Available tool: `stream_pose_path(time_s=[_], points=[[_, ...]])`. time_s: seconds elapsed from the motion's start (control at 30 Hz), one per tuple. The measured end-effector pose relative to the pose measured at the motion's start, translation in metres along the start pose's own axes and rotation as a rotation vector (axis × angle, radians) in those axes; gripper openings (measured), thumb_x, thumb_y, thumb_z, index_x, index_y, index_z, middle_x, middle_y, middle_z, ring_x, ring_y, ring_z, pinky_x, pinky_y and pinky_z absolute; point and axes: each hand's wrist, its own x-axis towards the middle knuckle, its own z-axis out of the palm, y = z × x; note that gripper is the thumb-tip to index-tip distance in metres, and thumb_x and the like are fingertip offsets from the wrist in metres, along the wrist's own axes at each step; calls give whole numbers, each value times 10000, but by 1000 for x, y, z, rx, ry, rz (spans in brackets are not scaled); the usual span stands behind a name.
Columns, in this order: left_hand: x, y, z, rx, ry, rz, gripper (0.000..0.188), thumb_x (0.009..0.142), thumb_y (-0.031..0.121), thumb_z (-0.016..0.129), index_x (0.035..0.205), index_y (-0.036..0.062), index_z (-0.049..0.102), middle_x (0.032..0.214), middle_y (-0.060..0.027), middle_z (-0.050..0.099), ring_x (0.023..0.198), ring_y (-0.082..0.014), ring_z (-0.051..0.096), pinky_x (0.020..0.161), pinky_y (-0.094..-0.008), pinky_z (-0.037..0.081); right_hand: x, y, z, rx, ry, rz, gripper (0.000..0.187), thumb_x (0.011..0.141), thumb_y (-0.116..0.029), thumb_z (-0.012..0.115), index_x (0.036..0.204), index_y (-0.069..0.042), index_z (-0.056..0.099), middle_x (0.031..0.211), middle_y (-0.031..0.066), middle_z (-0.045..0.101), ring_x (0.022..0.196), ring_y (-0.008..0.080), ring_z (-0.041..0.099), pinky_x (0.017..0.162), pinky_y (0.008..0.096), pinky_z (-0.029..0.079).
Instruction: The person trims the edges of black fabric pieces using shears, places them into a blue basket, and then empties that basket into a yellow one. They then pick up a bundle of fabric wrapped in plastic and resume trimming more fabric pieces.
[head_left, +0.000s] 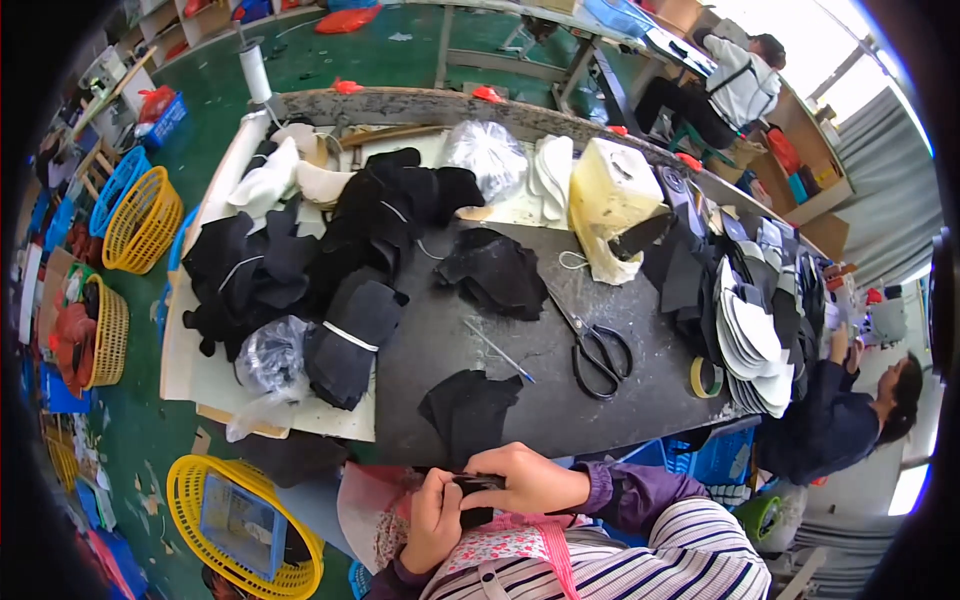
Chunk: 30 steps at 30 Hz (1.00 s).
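At the near edge of the table, over my lap, my left hand [432,520] and my right hand [530,478] are closed on a small black piece [478,484], which looks like fabric; the fingers cover much of it. Just beyond them a few flat black cloth pieces [470,412] lie on the dark tabletop [440,340]. Black-handled scissors [600,362] rest to the right, blades pointing away. A thin pen [500,352] lies left of the scissors. Farther back is another pile of black pieces [492,272].
Tied black bundles [355,342] and a clear plastic bag [272,362] crowd the left side. A cut-open yellowish jug [612,192] stands at the back. White curved pieces [748,335] and a tape roll [705,378] sit right. A yellow basket [185,500] stands lower left. Two people work nearby.
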Motion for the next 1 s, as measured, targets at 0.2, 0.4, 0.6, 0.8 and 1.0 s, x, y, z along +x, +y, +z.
stream_pose_path(time_s=[0.2,0.4,0.6,0.8,1.0], points=[[-2,2,-18,288,-139,271,148,814,119,628,793,-15,569,676,-146,573,630,-264,577,567,-361,434,0,-18,-28,-216,-96,-317,230,720,-83,710,911,-6,607,696,133,560,620,315,560,523,351,443],[-11,-23,-20,762,89,216,133,808,116,595,859,-6,614,718,-166,605,725,-347,595,627,-419,464,2,-28,-38,-373,-46,-471,232,668,-36,688,894,-16,635,646,98,547,567,273,557,480,345,423],[-7,-16,-12,631,404,284,249,761,56,572,1003,3,543,903,-182,607,774,-372,589,633,-425,475,3,-14,-41,-124,194,-327,212,662,-18,694,868,3,645,607,73,549,491,185,507,449,310,370],[-4,-27,-13,-240,40,129,351,735,-72,562,1070,-17,476,1010,-138,552,878,-235,559,770,-285,444,11,-9,-52,75,106,-22,89,721,-4,690,778,-8,622,696,39,613,554,113,544,501,275,414],[-4,-34,-22,34,9,192,309,730,-23,663,1014,-27,540,858,-79,566,762,-133,519,641,-247,408,22,2,-46,-137,216,-69,79,747,-26,663,766,3,592,715,63,615,611,137,570,553,269,429]])
